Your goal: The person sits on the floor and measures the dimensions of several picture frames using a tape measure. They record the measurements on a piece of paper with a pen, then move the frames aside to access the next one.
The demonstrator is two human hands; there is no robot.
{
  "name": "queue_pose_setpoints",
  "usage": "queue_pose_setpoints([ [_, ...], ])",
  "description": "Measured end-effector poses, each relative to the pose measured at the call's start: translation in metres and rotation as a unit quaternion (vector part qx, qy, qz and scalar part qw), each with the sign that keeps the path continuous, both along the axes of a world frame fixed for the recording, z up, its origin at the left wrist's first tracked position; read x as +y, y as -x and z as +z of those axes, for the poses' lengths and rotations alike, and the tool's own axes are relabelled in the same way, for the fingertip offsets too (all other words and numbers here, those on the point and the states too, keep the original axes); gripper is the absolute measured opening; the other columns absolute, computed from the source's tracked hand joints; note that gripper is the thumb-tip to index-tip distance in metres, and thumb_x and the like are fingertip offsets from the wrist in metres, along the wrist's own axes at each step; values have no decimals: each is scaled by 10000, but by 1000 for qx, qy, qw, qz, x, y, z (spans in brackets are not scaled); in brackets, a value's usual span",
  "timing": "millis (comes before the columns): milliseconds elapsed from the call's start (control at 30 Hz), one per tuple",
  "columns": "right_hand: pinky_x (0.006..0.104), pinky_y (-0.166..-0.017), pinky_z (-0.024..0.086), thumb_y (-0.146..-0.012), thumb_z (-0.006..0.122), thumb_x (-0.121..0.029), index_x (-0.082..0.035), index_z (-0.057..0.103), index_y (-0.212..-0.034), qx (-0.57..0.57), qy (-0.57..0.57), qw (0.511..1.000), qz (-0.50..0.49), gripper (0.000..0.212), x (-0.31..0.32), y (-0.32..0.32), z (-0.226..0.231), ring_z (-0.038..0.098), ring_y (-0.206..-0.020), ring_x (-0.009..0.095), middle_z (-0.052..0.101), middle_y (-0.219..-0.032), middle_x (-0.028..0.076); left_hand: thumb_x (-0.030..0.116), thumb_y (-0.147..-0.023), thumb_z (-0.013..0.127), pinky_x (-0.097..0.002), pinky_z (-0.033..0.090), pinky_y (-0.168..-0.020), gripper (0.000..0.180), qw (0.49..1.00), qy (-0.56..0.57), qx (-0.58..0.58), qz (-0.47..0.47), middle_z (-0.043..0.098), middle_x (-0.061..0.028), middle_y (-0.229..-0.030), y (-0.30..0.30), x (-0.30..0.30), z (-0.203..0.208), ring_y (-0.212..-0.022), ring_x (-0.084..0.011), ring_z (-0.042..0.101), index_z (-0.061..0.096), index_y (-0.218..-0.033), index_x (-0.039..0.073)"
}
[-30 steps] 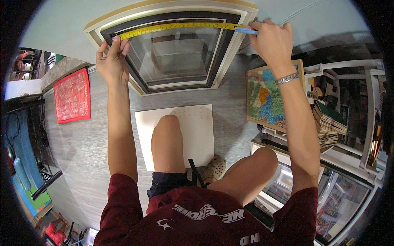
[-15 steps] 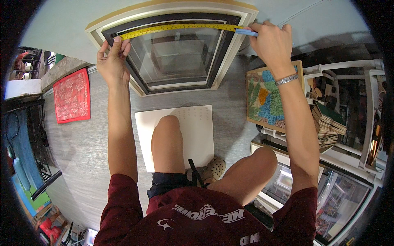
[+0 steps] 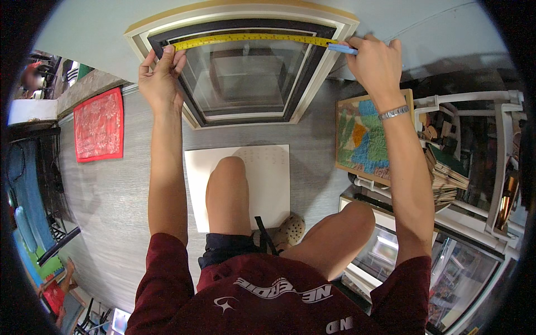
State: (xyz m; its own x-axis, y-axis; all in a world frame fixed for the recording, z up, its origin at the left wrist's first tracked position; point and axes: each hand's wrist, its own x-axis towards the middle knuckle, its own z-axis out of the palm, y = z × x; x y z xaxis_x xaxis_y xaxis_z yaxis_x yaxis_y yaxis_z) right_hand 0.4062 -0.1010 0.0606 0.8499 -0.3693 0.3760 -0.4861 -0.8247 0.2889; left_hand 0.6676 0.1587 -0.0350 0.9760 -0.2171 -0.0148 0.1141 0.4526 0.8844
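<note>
The left hand [image 3: 161,84] pinches one end of a yellow measuring tape [image 3: 245,38] between thumb and fingers, at the upper left corner of a dark frame [image 3: 308,72]. The right hand [image 3: 377,67] is curled around a light blue pen [image 3: 342,49], whose end lies at the tape's right end; whether these fingers also grip the tape cannot be told. The tape spans the upper part of the dark frame, bowing slightly upward in this view, in front of a clear pane [image 3: 245,78]. The dark frame sits inside a larger cream frame [image 3: 322,72], which stands on the grey floor [image 3: 128,195] near a pale wall [image 3: 446,33]. A metal bracelet [image 3: 394,113] is worn on the right wrist. A white board [image 3: 268,184] lies on the floor, partly covered by the person's knee [image 3: 229,184]; its faint markings are unreadable. A red patterned mat [image 3: 99,125] is located to the left. To the right, a textured multicoloured picture [image 3: 357,134] stands beside a white tubular rack [image 3: 469,97].
</note>
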Motion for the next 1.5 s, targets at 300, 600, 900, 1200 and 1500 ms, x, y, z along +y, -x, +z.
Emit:
queue_pose_setpoints([
  [300,416,-723,391,-887,624,-339,-181,758,-858,32,-5,999,-9,209,2,1,9,637,-632,272,689,-735,93,-31,-843,714,-390,618,-715,515,1000,15,12,3,626,-207,-1002,3,-3,2,-833,-328,699,369,-1225,-14],
  [600,396,-734,340,-871,644,-307,-113,654,-808,128,54,984,110,205,34,32,116,571,-683,253,585,-766,71,52,-885,691,-314,575,-699,235,986,-100,0,-136,697,-115,-860,93,63,-47,-744,-173,681,633,-1101,-21],
  [900,506,-1037,340,-806,693,-173,-112,665,-971,340,123,928,93,178,79,-25,173,625,-983,255,627,-1081,133,82,-835,714,-318,541,-668,71,889,-365,-190,-200,642,-59,-880,126,101,-151,-738,-241,657,732,-902,95],
  [1200,407,-1016,467,-893,639,-143,-87,629,-1101,271,289,908,138,215,80,-117,231,547,-1214,288,521,-1367,147,222,-832,706,-412,505,-646,113,861,-474,-161,-93,637,-91,-859,105,93,-236,-757,-298,651,737,-882,125],
  [1500,403,-1042,414,-841,614,-132,-122,648,-832,307,381,856,166,36,182,-200,208,577,-929,237,571,-1006,90,238,-870,667,-444,513,-662,143,853,-498,-147,-61,651,-106,-872,103,83,-250,-783,-355,647,738,-907,119],
])
